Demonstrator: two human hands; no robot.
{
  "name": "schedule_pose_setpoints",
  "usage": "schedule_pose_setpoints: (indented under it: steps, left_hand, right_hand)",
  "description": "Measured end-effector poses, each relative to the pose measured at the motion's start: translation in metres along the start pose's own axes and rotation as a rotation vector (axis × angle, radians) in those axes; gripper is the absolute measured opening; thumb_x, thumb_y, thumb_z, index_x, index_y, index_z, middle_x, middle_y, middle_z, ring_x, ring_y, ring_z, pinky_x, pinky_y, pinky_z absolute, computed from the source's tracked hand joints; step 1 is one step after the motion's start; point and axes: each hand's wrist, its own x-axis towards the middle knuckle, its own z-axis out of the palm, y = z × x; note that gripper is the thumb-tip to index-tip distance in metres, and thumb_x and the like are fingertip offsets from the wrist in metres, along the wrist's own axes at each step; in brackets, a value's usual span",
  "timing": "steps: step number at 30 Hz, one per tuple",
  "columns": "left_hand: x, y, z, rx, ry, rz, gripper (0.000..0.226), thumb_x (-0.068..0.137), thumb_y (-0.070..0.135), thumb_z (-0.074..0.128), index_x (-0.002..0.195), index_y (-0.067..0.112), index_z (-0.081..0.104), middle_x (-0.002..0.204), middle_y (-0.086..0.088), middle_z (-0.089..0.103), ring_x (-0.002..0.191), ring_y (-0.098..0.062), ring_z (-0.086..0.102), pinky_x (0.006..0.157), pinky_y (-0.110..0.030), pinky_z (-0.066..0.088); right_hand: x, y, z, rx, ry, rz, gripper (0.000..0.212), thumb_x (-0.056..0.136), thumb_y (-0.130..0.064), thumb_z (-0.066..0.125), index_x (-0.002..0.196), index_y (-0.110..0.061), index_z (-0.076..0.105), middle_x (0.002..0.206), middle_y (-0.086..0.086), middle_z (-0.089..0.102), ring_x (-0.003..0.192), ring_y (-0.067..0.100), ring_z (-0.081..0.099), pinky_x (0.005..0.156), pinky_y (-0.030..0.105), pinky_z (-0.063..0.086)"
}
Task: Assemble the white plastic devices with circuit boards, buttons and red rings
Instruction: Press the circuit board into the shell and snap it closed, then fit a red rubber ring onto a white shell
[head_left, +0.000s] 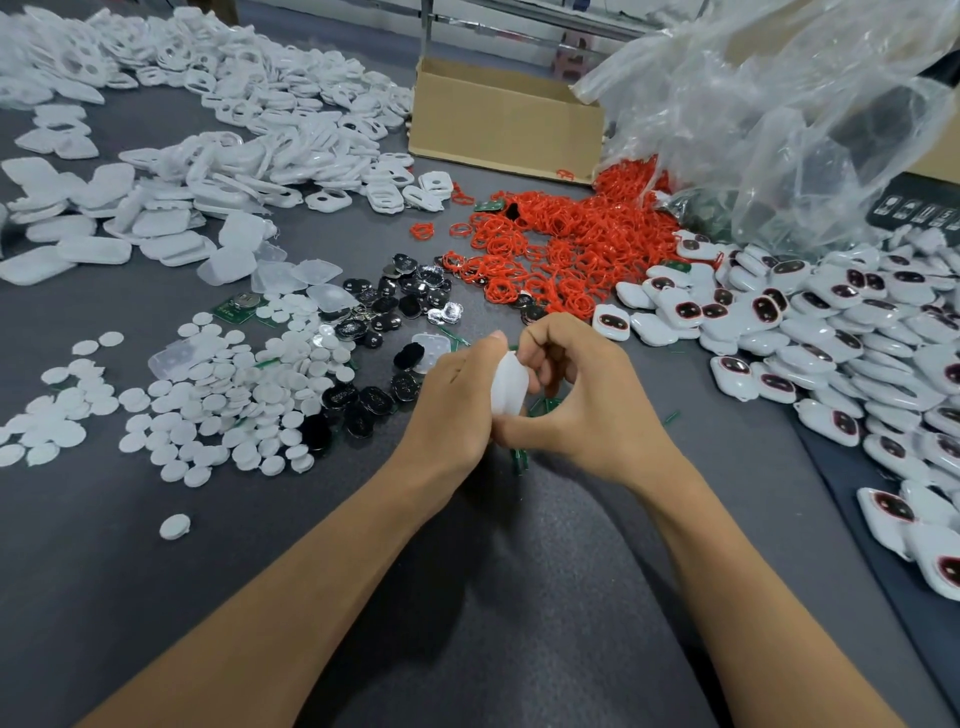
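White plastic shell (508, 384), centre, gripped between left hand (447, 410) and right hand (587, 400). Red rings (561, 244) heaped far centre; finished devices (831, 322) piled right.

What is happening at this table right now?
A person holds one white plastic shell between the left hand and the right hand, above the grey table. Loose parts lie around: a pile of red rings, white round buttons and dark circuit boards. Finished devices are heaped to the right.
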Motion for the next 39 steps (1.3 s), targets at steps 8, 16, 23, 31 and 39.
schedule_pose_setpoints:
  steps: [8,16,23,31,39]
  left_hand:
    - [0.003,0.004,-0.001,-0.026,0.072,-0.093,0.04,0.089,0.033,0.038,0.058,0.016,0.057,0.061,-0.002,0.059,0.059,-0.015,0.051,0.057,-0.029,0.039]
    - [0.003,0.004,-0.003,-0.044,0.081,-0.098,0.049,0.098,0.043,0.035,0.065,0.02,0.063,0.051,0.01,0.057,0.043,-0.003,0.049,0.04,-0.014,0.036]
    - [-0.003,0.01,-0.003,-0.005,0.035,0.022,0.053,0.102,0.031,0.033,0.061,0.031,0.068,0.055,0.02,0.063,0.046,0.007,0.055,0.04,-0.007,0.037]
    - [0.001,-0.001,-0.005,0.08,0.091,0.017,0.045,0.101,0.04,0.034,0.074,0.018,0.063,0.055,0.013,0.058,0.048,-0.001,0.051,0.045,-0.014,0.039]
    - [0.01,0.007,-0.018,-0.228,0.182,-0.077,0.054,0.104,0.046,0.025,0.09,0.01,0.063,0.057,-0.002,0.055,0.04,-0.01,0.045,0.037,-0.018,0.03]
  right_hand:
    - [-0.002,-0.002,0.008,0.065,0.017,-0.05,0.028,0.057,-0.018,0.076,0.067,-0.017,0.05,0.069,0.005,0.049,0.06,0.019,0.043,0.057,0.038,0.038]
    - [-0.002,0.001,-0.001,0.138,0.042,-0.014,0.046,0.068,-0.013,0.085,0.109,-0.015,0.065,0.1,-0.003,0.064,0.088,0.016,0.059,0.077,0.033,0.049]
    - [-0.003,0.005,-0.003,0.192,-0.045,-0.06,0.055,0.076,0.001,0.075,0.127,-0.011,0.059,0.116,0.0,0.068,0.103,0.01,0.063,0.092,0.034,0.052]
    - [0.0,0.007,-0.009,0.196,-0.101,-0.041,0.049,0.077,-0.012,0.075,0.125,-0.013,0.062,0.119,-0.003,0.067,0.109,0.012,0.062,0.09,0.026,0.049]
    - [0.002,0.017,-0.028,-0.099,-0.224,0.14,0.022,0.078,-0.002,0.074,0.085,-0.023,0.071,0.083,0.001,0.069,0.071,0.011,0.058,0.073,0.031,0.049]
